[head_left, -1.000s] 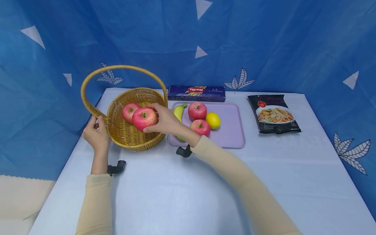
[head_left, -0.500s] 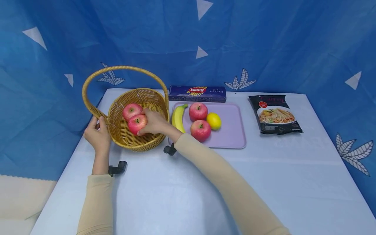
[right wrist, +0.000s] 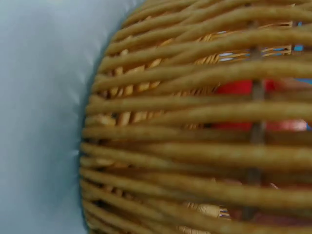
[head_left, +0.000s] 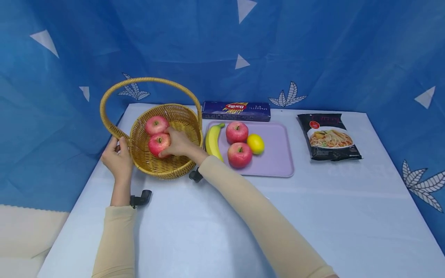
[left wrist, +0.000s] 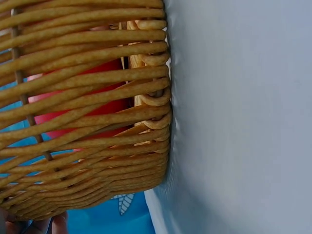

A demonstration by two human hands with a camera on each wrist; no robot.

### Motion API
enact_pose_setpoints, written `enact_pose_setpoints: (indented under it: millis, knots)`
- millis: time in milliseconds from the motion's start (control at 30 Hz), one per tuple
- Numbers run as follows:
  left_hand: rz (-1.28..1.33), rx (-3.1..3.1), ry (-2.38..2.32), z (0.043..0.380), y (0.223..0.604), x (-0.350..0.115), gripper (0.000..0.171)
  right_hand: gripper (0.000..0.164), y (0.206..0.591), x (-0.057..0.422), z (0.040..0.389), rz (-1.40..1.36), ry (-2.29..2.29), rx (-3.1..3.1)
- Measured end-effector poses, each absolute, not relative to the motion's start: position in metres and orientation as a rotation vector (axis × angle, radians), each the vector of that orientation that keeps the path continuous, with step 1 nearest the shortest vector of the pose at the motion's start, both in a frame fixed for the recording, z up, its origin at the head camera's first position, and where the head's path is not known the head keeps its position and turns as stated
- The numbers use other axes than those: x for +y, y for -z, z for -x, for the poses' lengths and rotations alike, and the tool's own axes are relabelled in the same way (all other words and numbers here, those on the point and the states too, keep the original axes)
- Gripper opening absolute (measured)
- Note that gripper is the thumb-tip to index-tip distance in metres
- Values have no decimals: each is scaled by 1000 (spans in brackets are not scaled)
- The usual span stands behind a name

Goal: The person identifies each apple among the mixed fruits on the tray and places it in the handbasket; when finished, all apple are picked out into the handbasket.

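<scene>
A wicker basket [head_left: 174,168] with a tall arched handle stands at the left of the table. At its left side, my left hand [head_left: 118,160] pinches the rim where the handle joins. My right hand [head_left: 180,143] reaches over the right rim and holds a red apple [head_left: 158,144] low inside, thumb in front and fingers partly hidden behind. Against that one, towards the back, lies a second apple [head_left: 156,125]. Both wrist views are mostly filled by the woven basket wall [left wrist: 97,105], with red apple [right wrist: 239,87] showing through the gaps.
Right of the basket, a lilac tray [head_left: 274,154] bears a banana [head_left: 213,142], two apples [head_left: 240,155] and a lemon [head_left: 255,144]. Behind the tray lies a spaghetti box [head_left: 236,111]. A black noodle packet [head_left: 329,137] is farther right. A blue curtain [head_left: 208,46] hangs behind the table.
My right hand has lowered the apple into the basket, moving left and down beside the other apple. The left hand keeps its hold on the rim.
</scene>
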State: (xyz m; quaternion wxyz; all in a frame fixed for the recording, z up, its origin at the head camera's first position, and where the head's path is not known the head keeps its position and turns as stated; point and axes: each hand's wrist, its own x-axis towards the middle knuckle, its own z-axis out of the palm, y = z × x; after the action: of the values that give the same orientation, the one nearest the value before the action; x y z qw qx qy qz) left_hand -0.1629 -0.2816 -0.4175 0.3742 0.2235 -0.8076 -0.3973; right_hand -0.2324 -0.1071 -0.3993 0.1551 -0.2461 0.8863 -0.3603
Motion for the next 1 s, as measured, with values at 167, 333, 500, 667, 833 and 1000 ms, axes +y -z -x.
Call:
enact_pose_setpoints:
  millis: [167,333,500,667,833,1000]
  knots:
    - [-584,-2070,1015,163,415,-281,34,84,399,-109,235,719,1046,2538]
    - [-607,-2077,1014,162,414,-281,34,80,399,-110,235,751,1006,2554]
    - [-610,-2078,1013,163,415,-281,35,82,399,-110,233,759,969,2568]
    - [-613,-2079,1031,163,416,-280,35,81,401,-109,234,789,950,2587]
    - [-612,-2072,1041,164,417,-280,35,81,402,-108,234,819,894,2620]
    - [-593,-2073,1024,165,418,-280,34,84,403,-108,233,787,899,2621]
